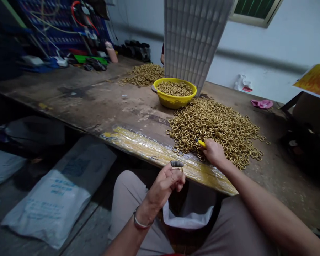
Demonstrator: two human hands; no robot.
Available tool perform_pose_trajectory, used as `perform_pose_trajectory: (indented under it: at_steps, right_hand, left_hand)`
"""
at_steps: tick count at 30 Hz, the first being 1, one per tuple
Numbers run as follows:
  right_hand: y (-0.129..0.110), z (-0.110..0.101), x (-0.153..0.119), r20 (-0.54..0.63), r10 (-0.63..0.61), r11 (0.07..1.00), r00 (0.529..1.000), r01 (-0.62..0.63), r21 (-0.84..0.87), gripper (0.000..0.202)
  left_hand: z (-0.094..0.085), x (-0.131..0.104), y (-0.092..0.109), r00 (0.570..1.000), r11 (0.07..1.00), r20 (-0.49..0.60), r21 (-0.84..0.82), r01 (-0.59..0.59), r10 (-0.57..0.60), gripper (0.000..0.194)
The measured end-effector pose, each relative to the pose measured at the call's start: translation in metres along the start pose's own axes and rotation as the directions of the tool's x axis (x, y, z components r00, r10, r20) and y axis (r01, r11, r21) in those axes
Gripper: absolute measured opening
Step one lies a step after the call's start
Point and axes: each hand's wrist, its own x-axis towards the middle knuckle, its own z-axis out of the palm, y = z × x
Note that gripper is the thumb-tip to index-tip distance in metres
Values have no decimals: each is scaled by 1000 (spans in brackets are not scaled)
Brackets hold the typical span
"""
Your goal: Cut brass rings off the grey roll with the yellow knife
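Note:
My right hand [213,152] grips a small yellow-handled tool [202,143] with a dark tip; its exact kind is hard to make out. The tip is at the near left edge of a large pile of brass-coloured rings [216,122] on the table. Closer to me, my left hand [167,183] is raised just off the table's front edge, fingers pinched together. A dark grey cover sits on one of its fingertips. Between those fingers shows the edge of a brass-coloured ring [178,168], mostly hidden.
A yellow basin [176,101] full of rings stands behind the pile, before a tall grey ribbed panel [194,39]. A second ring heap [146,74] lies farther back. Clear tape covers the table edge [141,145]. An open white sack [188,217] is between my knees; a filled sack [58,195] lies left.

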Motion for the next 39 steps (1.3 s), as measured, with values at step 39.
perform_pose_trajectory:
  at_steps: [39]
  right_hand:
    - [-31,-38,-50,206,-287,172,935,-162,972,35]
  left_hand:
    - [10,30,-12,980,946,-179,323,-25,87,31]
